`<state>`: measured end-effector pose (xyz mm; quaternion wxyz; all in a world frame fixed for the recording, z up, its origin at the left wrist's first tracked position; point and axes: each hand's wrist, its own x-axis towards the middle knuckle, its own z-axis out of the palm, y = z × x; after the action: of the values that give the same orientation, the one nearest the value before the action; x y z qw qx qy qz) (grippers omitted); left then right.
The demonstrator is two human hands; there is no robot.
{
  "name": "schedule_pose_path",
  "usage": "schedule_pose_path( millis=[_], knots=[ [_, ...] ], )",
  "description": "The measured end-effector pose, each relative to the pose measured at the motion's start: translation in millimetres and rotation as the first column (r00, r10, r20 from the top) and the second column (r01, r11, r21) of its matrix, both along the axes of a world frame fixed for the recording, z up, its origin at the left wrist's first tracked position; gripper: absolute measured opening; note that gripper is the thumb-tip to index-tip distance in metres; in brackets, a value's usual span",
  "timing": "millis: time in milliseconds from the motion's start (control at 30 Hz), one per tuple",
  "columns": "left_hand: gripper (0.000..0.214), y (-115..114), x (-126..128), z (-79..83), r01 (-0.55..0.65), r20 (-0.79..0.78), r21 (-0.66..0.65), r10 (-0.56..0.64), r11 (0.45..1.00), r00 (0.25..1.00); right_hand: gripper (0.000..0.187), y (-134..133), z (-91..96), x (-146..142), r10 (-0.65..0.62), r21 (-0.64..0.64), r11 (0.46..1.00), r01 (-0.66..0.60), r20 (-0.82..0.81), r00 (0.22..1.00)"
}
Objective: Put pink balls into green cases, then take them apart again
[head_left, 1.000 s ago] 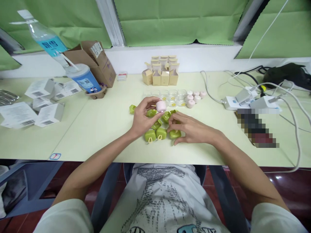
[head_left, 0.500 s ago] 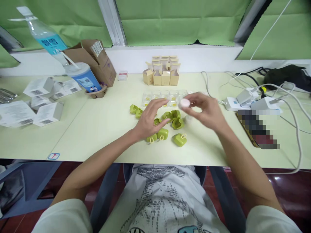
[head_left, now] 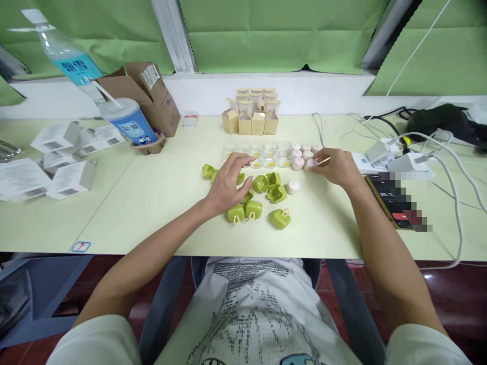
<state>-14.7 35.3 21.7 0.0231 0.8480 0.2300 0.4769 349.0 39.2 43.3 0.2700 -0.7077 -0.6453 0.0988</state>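
My left hand [head_left: 228,182] hovers with its fingers spread over several small green cases [head_left: 244,210] scattered mid-table, and holds nothing. My right hand [head_left: 337,167] reaches to the right, its fingertips pinched on a pink round piece [head_left: 310,163]. That piece sits at the edge of a cluster of like pink pieces [head_left: 299,161]. One pale round piece [head_left: 292,186] lies alone beside an open green case [head_left: 277,193]. Another green case [head_left: 280,218] lies nearer to me. A row of clear small containers [head_left: 266,152] stands just beyond my left fingers.
Small beige boxes [head_left: 251,119] stand at the back. A blue cup [head_left: 131,124], a water bottle [head_left: 68,56] and a cardboard box [head_left: 152,91] are at the back left, white labelled boxes [head_left: 70,178] at the far left. A power strip with cables [head_left: 380,152] and a phone [head_left: 397,203] lie right.
The pink piece went from my left hand to my right, which carried it right and down to the pink cluster. My left hand opened and lowered over the green cases.
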Motion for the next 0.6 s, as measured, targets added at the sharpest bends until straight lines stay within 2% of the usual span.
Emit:
schedule_pose_path(
  millis=[300, 600],
  knots=[
    [0.041, 0.4, -1.9, 2.3, 0.009, -0.017, 0.01, -0.009, 1.0, 1.0, 0.024, -1.0, -1.5, -7.5, 0.031, 0.028, 0.999, -0.032, 0.023, 0.999],
    [0.038, 0.0, -0.4, 4.2, 0.0, -0.018, 0.015, 0.0, 1.0, 1.0, 0.028, 2.0, -7.2, 0.6, 0.081, 0.04, 0.996, -0.083, 0.039, 0.996]
  ],
)
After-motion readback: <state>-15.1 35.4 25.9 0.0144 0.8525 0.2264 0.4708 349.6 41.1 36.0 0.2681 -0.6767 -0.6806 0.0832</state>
